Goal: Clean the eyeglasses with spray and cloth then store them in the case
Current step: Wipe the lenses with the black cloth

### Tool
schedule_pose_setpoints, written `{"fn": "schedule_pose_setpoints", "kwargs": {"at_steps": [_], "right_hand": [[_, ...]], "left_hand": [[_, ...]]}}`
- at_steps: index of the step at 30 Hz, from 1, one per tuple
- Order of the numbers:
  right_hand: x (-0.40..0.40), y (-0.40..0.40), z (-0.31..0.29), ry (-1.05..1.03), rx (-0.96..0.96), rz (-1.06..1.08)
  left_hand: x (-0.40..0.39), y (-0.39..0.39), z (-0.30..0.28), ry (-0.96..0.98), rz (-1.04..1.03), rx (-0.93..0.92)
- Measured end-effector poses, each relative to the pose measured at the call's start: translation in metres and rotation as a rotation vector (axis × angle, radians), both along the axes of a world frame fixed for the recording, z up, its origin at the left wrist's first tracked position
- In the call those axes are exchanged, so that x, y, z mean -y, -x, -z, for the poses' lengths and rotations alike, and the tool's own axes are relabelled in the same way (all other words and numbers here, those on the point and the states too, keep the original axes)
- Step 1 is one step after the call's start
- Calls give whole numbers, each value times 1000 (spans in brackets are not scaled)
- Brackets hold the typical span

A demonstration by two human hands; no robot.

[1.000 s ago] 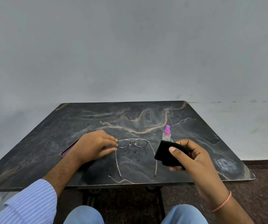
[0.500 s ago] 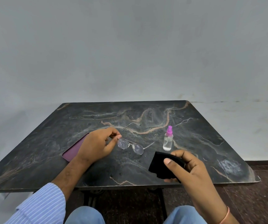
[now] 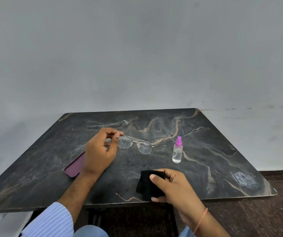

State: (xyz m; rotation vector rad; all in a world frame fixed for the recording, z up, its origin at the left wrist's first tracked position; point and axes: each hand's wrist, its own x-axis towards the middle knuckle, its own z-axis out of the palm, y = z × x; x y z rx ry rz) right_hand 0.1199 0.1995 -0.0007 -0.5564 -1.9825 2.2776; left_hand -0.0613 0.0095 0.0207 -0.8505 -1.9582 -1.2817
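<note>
Black cloth [image 3: 148,184] gripped in right hand [image 3: 173,187] at worktop [image 3: 222,168] front edge. Left hand [image 3: 101,151] pinches eyeglasses [image 3: 134,144] at left hinge, hiding part of purple case [image 3: 75,165]. Spray bottle [image 3: 177,150] upright nearby.

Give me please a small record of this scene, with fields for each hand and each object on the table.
left hand: pinches the eyeglasses at their left end
right hand: holds the black cloth
eyeglasses: held over the table, droplets on one lens
black cloth: near the table's front edge
spray bottle: upright, pink top, untouched
purple case: flat, partly behind the left hand
table: dark marble pattern
</note>
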Motion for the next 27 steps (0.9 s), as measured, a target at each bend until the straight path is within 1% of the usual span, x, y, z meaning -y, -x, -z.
{"fn": "schedule_pose_setpoints", "kwargs": {"at_steps": [3,6,9,13,16,18,22,24,27], "right_hand": [[-5,27,-5,199,-41,38],[-10,44,-7,403,-103,29],[-13,50,-3,499,-172,29],[-16,58,1,578,-191,85],[-19,66,0,614,-183,104],[-20,72,-3,611,-160,114],[-19,80,-4,566,-115,123],[-18,81,-1,555,-124,124],[-18,77,1,542,-183,119]], "left_hand": [[-11,-9,10,-95,-1,64],[-18,-14,25,-128,14,96],[-20,-15,35,-128,26,82],[-20,-15,39,-112,70,92],[-19,-13,44,-105,150,138],[-15,-9,46,-87,186,201],[-3,-9,47,27,247,321],[2,-12,48,71,251,363],[2,-15,47,106,262,372]]}}
